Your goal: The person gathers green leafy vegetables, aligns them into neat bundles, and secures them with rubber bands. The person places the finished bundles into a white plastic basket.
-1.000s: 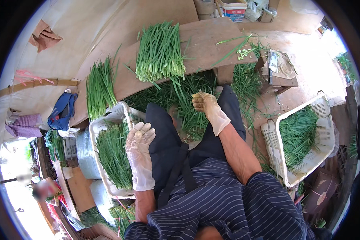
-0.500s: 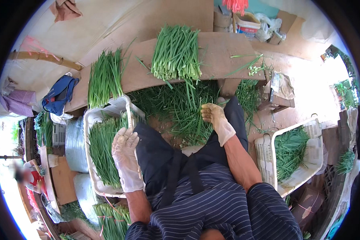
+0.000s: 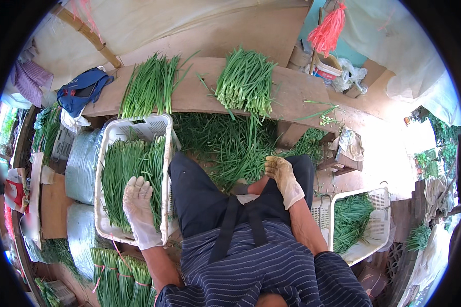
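Over the right-hand side of a white plastic crate (image 3: 100, 204), my left hand (image 3: 140, 207) in a pale, thin glove is open, its fingers stretched out just above green chives (image 3: 119, 181). The chives lie in rows inside the crate, and no stalks show in that hand. My right hand (image 3: 283, 178), in a similar stained glove, lies at my right knee with its fingers curled in. Nothing shows in it, though its palm is hidden. Ahead on the brown bench (image 3: 197, 84) are a left chive pile (image 3: 151, 84) and a thicker right pile (image 3: 245, 82).
Loose greens (image 3: 235, 148) cover the floor between bench and knees. A second white crate (image 3: 381, 215) with greens stands at right, near a small wooden stool (image 3: 346, 153). Tied chive bundles (image 3: 120, 279) and plastic-wrapped rolls (image 3: 82, 166) are at left. A blue bag (image 3: 82, 89) sits at the bench's end.
The view has swung, shifting the bench and piles right and down. My left hand has moved further over the left crate. My right hand stays near the right knee.
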Demonstrator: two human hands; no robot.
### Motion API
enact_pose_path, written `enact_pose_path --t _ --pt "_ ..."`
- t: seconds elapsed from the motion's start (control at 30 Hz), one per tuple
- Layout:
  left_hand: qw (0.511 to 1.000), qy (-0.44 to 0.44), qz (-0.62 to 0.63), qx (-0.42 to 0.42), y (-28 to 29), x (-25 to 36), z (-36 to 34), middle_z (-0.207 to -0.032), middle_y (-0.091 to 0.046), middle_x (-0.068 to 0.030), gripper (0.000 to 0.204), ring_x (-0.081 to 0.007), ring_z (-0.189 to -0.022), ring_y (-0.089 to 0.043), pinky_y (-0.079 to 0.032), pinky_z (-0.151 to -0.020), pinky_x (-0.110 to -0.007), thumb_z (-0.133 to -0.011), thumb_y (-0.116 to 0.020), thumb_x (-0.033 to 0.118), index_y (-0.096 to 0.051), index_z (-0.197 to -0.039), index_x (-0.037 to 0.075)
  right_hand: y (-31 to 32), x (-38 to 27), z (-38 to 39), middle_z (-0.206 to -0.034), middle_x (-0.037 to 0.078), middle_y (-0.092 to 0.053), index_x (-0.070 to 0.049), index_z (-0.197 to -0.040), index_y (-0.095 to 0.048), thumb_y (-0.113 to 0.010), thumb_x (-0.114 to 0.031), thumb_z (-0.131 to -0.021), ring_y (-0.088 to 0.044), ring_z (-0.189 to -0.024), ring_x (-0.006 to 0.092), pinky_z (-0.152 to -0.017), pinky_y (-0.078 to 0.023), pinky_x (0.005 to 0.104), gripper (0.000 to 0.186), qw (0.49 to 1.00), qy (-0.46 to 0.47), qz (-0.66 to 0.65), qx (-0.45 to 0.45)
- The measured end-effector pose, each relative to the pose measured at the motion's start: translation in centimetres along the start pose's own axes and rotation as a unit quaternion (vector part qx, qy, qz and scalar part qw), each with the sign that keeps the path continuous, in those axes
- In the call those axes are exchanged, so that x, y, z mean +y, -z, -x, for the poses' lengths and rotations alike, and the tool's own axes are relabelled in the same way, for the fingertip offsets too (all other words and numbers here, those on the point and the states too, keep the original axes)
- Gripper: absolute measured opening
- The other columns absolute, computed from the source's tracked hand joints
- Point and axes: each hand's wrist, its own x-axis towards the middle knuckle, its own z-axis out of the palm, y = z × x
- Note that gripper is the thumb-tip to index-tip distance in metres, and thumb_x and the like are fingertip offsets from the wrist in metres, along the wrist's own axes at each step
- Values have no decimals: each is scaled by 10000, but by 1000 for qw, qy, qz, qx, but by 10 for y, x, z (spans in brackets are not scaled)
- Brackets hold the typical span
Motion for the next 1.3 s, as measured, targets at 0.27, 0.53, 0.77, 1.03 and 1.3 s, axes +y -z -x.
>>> enact_pose_path --t 0.27,0.53,0.77,1.03,1.3 --pt "1000 -9 10 -24 -16 10 2 -1324 -634 -202 523 -307 -1126 -665 -537 -1032 -439 -1031 -609 307 -530 -1418 -35 -46 1 9 -895 77 -747 -37 -1145 -705 -547 -269 -1073 -702 -711 160 -671 -589 294 289 995 43 60 -72" --pt "996 -37 -71 -32 -12 13 -1 -1404 -583 -232 961 -340 -1239 -621 -510 -1112 -478 -869 -769 562 -417 -1496 -75 -67 -2 12 -895 50 -739 -32 -1158 -701 -504 -236 -1101 -689 -723 128 -684 -578 279 290 990 71 79 -95" --pt "996 3 -66 -60 -1 -7 0 -1431 -565 -236 935 -339 -1256 -616 -510 -1108 -477 -898 -735 568 -413 -1507 -64 -52 -6 23 -907 56 -738 -36 -1160 -705 -470 -231 -1111 -686 -740 123 -698 -574 269 309 987 61 117 -90" --pt "993 31 -16 -116 -24 -9 -5 -1364 -612 -208 586 -324 -1182 -639 -517 -1066 -469 -1029 -596 342 -485 -1465 -35 -48 -12 36 -856 48 -713 -41 -1108 -715 -478 -247 -1108 -655 -693 133 -699 -562 284 314 989 49 98 -95" --pt "980 77 -116 -143 -119 -25 -24 -1277 -671 -213 534 -313 -1084 -701 -577 -982 -442 -1009 -655 339 -549 -1381 -28 -31 -18 24 -787 36 -706 -41 -1058 -720 -519 -304 -1096 -659 -683 133 -672 -552 283 333 996 61 35 -64"
